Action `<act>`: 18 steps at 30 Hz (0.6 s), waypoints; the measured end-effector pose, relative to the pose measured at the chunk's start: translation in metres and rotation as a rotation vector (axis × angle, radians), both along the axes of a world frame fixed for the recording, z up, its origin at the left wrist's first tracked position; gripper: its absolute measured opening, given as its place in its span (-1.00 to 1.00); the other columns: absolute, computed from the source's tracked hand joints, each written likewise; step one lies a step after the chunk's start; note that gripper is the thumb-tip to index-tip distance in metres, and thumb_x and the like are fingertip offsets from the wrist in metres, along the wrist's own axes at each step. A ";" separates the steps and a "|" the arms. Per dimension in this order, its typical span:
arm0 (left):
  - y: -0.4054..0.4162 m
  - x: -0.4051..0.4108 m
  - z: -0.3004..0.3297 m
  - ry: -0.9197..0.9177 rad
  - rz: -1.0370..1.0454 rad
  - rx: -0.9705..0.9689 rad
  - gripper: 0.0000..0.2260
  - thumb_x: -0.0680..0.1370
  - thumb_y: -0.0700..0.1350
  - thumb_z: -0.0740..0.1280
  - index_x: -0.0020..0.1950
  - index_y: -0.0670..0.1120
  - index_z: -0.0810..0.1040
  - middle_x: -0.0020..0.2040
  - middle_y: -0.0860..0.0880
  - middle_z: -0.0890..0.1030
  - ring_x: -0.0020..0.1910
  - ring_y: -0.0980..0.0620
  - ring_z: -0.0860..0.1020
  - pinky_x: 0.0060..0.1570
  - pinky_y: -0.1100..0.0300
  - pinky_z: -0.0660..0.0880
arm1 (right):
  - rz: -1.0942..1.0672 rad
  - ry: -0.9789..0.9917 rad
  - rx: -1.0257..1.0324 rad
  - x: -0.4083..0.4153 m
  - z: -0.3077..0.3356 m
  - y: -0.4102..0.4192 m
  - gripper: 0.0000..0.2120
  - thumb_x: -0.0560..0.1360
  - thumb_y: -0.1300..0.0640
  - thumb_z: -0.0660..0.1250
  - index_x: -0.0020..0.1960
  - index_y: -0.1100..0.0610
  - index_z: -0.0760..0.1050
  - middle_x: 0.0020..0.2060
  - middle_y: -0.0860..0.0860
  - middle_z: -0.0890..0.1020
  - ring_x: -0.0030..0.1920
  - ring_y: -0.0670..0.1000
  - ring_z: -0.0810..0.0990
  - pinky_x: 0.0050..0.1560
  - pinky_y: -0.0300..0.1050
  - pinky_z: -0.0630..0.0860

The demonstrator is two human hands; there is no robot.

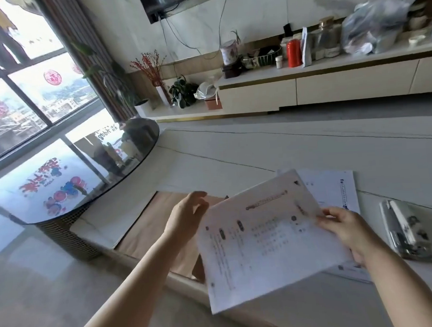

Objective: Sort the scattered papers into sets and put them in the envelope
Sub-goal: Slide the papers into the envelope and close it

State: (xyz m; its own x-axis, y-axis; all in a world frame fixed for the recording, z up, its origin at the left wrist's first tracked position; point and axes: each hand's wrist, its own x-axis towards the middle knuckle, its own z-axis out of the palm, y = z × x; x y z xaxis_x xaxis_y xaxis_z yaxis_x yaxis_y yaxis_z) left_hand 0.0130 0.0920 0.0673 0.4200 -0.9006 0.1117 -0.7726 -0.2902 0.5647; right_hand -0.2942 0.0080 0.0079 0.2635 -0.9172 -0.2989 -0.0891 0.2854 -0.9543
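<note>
My right hand [348, 229] pinches the right edge of a printed white sheet [263, 244] and holds it tilted above the white marble table [259, 150]. My left hand [187, 215] hovers by the sheet's upper left edge with fingers loosely spread, and whether it touches the paper is unclear. More white papers [338, 188] lie flat on the table beyond the held sheet, partly covered by it. A brown envelope [150, 225] lies flat on the table under my left forearm.
A metal binder clip or stapler-like object [403, 227] lies at the right of the papers. A round glass side table [71, 172] stands at the left. A low TV cabinet [331, 83] crowded with jars and bags lines the far wall.
</note>
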 end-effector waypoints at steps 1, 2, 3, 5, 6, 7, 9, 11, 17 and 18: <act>0.007 0.006 -0.005 0.050 0.115 -0.065 -0.81 0.56 -0.17 0.31 0.16 -0.09 0.58 0.04 0.03 0.63 0.00 0.01 0.58 -0.04 0.25 0.42 | -0.070 -0.022 0.016 -0.002 -0.001 -0.003 -0.89 0.52 0.37 0.26 -0.03 0.23 0.51 -0.08 0.19 0.62 -0.26 0.00 0.56 -0.34 -0.33 0.53; 0.016 0.013 -0.012 0.099 0.216 -0.076 -0.82 0.56 -0.18 0.31 0.14 -0.08 0.59 0.03 -0.01 0.65 -0.02 0.00 0.59 -0.06 0.24 0.42 | -0.137 -0.041 0.025 -0.003 -0.002 -0.005 -0.87 0.51 0.38 0.26 0.01 0.22 0.50 -0.05 0.19 0.60 -0.25 -0.02 0.54 -0.35 -0.39 0.51; 0.025 0.017 -0.020 0.124 0.279 -0.051 -0.84 0.56 -0.18 0.31 0.11 -0.08 0.60 0.01 -0.02 0.65 -0.04 0.02 0.58 -0.09 0.25 0.41 | -0.187 -0.045 0.034 -0.004 -0.005 -0.008 -0.84 0.51 0.37 0.26 0.04 0.19 0.49 -0.05 0.17 0.60 -0.27 -0.03 0.55 -0.34 -0.39 0.51; 0.044 0.017 -0.038 0.143 0.304 0.063 -0.85 0.56 -0.10 0.33 0.07 -0.06 0.64 -0.05 0.03 0.65 -0.07 0.06 0.57 -0.13 0.26 0.39 | -0.256 -0.057 0.055 -0.003 -0.012 -0.011 -0.83 0.52 0.33 0.28 0.06 0.13 0.49 -0.18 0.05 0.68 -0.39 -0.08 0.61 -0.38 -0.32 0.54; 0.052 0.013 -0.047 0.166 0.282 0.098 -0.84 0.55 -0.05 0.34 0.06 -0.05 0.65 -0.05 0.06 0.65 -0.07 0.08 0.57 -0.12 0.27 0.40 | -0.293 -0.073 0.071 0.000 -0.014 -0.011 -0.82 0.53 0.31 0.27 0.07 0.11 0.49 -0.32 -0.04 0.68 -0.47 -0.13 0.60 -0.46 -0.29 0.54; 0.060 0.007 -0.055 0.197 0.244 0.116 -0.83 0.55 -0.01 0.33 0.06 -0.03 0.65 -0.06 0.09 0.65 -0.07 0.12 0.57 -0.11 0.28 0.40 | -0.322 -0.091 0.085 0.003 -0.014 -0.010 -0.82 0.53 0.30 0.26 0.09 0.10 0.48 -0.42 -0.07 0.66 -0.52 -0.16 0.58 -0.50 -0.26 0.52; 0.071 -0.008 -0.066 0.250 0.134 0.161 -0.82 0.57 0.05 0.28 0.02 0.04 0.64 -0.20 0.15 0.60 -0.20 0.22 0.53 -0.14 0.27 0.41 | -0.368 -0.119 0.075 0.011 -0.014 -0.009 -0.83 0.55 0.28 0.25 0.10 0.10 0.47 -0.35 -0.01 0.62 -0.49 -0.10 0.57 -0.39 -0.22 0.49; 0.078 -0.021 -0.075 0.213 -0.012 0.226 -0.70 0.60 0.14 0.17 -0.21 0.04 0.56 -0.34 0.11 0.49 -0.28 0.26 0.46 -0.11 0.18 0.41 | -0.378 -0.132 0.046 0.020 -0.008 -0.007 -0.88 0.56 0.28 0.24 0.04 0.12 0.48 -0.21 0.07 0.56 -0.37 -0.01 0.53 -0.28 -0.20 0.44; 0.090 -0.026 -0.098 0.142 -0.141 0.221 -0.65 0.62 0.07 0.13 -0.35 0.01 0.39 -0.30 0.16 0.49 -0.15 0.20 0.44 0.03 0.14 0.33 | -0.329 0.076 -0.112 0.032 -0.015 0.003 -0.89 0.54 0.28 0.26 0.04 0.15 0.49 -0.04 0.18 0.58 -0.08 0.15 0.55 0.03 0.02 0.47; 0.091 -0.023 -0.099 0.173 -0.063 0.150 -0.71 0.59 0.00 0.22 -0.32 -0.02 0.47 -0.31 0.12 0.51 -0.19 0.16 0.46 -0.04 0.16 0.36 | -0.326 0.145 -0.156 0.029 -0.017 0.005 -0.88 0.54 0.28 0.26 0.04 0.14 0.49 -0.06 0.18 0.58 -0.07 0.16 0.55 0.01 -0.02 0.45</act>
State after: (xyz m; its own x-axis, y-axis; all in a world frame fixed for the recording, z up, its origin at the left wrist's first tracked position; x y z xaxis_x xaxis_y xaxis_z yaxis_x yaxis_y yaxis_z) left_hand -0.0102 0.1826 -0.0319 0.3641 -0.9266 -0.0942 -0.6870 -0.3355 0.6446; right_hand -0.2650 0.0128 -0.0094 -0.0838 -0.9833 -0.1615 -0.1545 0.1729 -0.9727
